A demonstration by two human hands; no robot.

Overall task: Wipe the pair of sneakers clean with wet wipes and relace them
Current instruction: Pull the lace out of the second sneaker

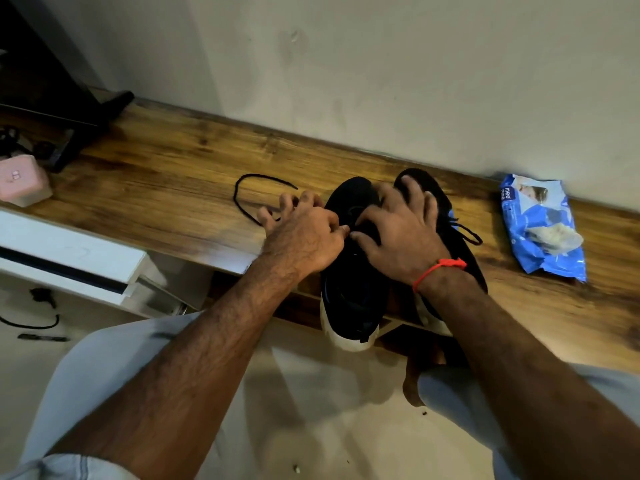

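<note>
Two black sneakers with white soles stand side by side on the wooden shelf (166,174), heels over its front edge. The left sneaker (349,292) has my left hand (304,237) and my right hand (401,237) over its lace area, both pinching the black lace at the eyelets. My right hand also rests across the right sneaker (464,251), whose tied lace shows beside my wrist. The lace's loose length (242,199) curls on the shelf to the left. A blue wet wipes pack (543,230) lies to the right with a wipe poking out.
A pale wall runs behind the shelf. A pink box (20,181) and a dark screen stand (86,129) sit at the far left. A white unit (69,258) lies below left, with a cable on the floor. My knees in light trousers are below.
</note>
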